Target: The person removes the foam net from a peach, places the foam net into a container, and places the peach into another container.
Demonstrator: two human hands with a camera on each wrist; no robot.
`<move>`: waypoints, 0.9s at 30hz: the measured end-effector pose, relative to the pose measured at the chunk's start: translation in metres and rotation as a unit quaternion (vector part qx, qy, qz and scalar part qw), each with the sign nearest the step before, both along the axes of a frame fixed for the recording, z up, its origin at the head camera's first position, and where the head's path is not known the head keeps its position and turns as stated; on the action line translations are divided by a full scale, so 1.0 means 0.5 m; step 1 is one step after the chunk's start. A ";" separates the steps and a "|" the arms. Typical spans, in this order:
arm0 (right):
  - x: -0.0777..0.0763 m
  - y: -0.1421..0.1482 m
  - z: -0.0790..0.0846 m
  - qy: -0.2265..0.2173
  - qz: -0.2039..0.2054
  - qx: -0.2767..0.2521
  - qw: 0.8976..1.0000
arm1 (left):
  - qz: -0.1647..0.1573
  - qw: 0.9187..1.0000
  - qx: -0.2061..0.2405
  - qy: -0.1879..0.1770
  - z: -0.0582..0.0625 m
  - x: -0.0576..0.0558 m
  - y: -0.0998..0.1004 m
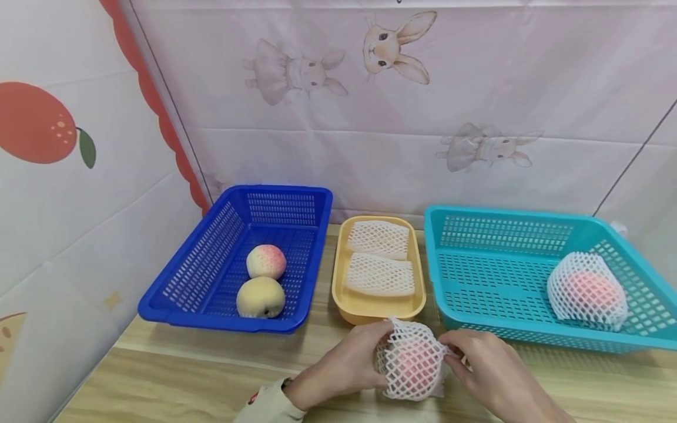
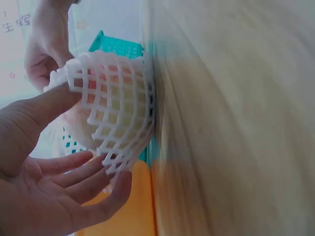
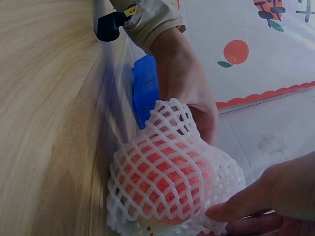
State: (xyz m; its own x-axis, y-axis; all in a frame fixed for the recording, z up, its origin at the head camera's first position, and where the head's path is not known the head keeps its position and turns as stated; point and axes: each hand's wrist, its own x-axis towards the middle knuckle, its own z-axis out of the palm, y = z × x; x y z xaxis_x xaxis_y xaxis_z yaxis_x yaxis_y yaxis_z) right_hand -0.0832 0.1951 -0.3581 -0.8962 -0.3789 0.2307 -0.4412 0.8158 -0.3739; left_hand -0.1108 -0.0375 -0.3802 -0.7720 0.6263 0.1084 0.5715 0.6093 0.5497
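The left hand (image 1: 349, 361) grips the left end of a white foam net (image 1: 404, 385) between thumb and fingers. On the table (image 1: 185, 382), well out from its back edge, the net's long axis runs left to right around a round, yellowish peach (image 1: 419, 365) blushed pink-red, the net's bunched right end pinched by the right hand (image 1: 489, 364).

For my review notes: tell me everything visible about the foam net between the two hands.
The foam net is white, an open mesh that looks like soft foam, stretched around a pink-and-cream peach that shows through its holes. Loose strand ends edge its left side, where the left hand holds it; the right hand pinches the opposite end. It sits at the wooden tabletop, nearer the person than the yellow tray.
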 end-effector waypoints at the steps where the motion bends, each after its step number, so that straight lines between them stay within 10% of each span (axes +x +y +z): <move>1: 0.000 0.000 0.000 0.000 0.001 0.001 1.000 | -0.001 1.000 0.000 -0.002 -0.001 0.000 0.003; 27: 0.002 0.006 0.002 0.019 -0.004 0.014 1.000 | 0.034 0.996 0.021 -0.074 0.001 0.019 0.032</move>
